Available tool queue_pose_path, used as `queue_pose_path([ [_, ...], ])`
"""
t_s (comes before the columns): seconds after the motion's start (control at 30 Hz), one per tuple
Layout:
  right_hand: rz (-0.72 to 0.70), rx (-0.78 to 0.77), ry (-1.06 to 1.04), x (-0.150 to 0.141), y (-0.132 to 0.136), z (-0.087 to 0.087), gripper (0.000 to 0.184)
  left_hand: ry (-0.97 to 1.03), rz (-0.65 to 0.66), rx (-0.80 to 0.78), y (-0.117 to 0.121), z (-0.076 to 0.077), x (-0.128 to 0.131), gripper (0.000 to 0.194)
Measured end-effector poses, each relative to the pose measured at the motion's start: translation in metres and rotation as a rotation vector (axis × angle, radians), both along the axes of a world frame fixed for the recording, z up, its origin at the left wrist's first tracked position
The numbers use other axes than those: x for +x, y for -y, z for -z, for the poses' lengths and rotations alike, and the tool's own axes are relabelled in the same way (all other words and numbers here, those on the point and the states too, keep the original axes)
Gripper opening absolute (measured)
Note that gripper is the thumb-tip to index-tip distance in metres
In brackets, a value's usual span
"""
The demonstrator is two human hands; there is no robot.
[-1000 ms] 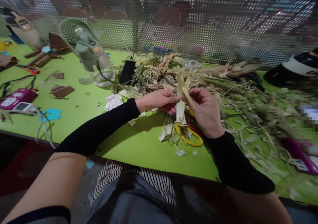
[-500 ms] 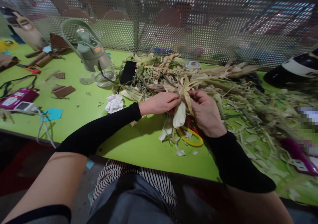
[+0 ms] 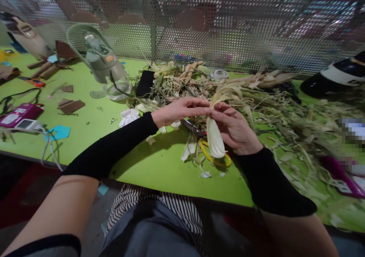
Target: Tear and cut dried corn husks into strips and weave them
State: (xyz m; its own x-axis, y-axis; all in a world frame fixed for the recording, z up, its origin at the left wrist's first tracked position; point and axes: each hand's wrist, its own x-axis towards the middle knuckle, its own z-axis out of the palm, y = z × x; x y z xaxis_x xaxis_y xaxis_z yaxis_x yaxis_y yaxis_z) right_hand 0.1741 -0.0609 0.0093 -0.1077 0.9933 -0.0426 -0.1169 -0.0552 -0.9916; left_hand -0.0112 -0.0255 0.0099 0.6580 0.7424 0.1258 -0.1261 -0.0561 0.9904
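A pale corn husk (image 3: 215, 137) hangs down between my two hands, its upper strips bending over toward the back right. My left hand (image 3: 184, 110) reaches in from the left with its fingertips closed on the husk's narrow middle. From the other side my right hand (image 3: 235, 126) pinches the same spot, thumb and fingers together. Below the husk, on the green table, lie scissors (image 3: 204, 145) with yellow and red handles, partly hidden by the husk. Loose husk scraps (image 3: 189, 148) are beside them.
A heap of dry husks (image 3: 182, 80) spreads along the back and right. At left stand a water bottle (image 3: 105, 65), crumpled white tissue (image 3: 129, 117) and a purple device (image 3: 21, 114) with a cable. A black phone-like slab (image 3: 145, 84) and a tape roll (image 3: 220, 74) lie behind. A perforated screen (image 3: 182, 29) borders the table.
The husk has turned and dropped slightly to the right, its strips now folded back. My left hand has risen a little and its fingers have straightened, uncovering the scissors' blades.
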Motion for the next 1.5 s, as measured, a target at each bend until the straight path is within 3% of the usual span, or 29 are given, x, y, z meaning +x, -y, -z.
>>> queue_pose_path([
  [0.27,-0.059,-0.032,-0.068,-0.005,0.004,-0.001,0.03,-0.028,-0.008,-0.119,0.009,-0.012,-0.001,0.027],
  [0.43,-0.13,-0.171,-0.133,-0.003,0.004,0.001,0.035,0.014,-0.017,-0.121,0.006,-0.009,0.0,0.025],
  [0.73,-0.164,-0.107,-0.039,-0.006,0.006,0.003,0.029,-0.029,-0.053,-0.087,0.003,-0.005,-0.003,0.023],
  [1.0,-0.213,-0.138,0.139,-0.004,0.005,0.01,0.042,0.016,-0.301,-0.166,-0.011,-0.008,-0.01,0.008],
  [1.17,-0.197,-0.153,0.112,-0.002,0.006,0.01,0.043,0.063,-0.421,-0.187,-0.015,-0.011,-0.012,0.014],
  [1.5,-0.18,-0.151,0.102,-0.003,0.001,0.014,0.041,0.059,-0.512,-0.14,-0.019,-0.012,-0.015,0.013],
])
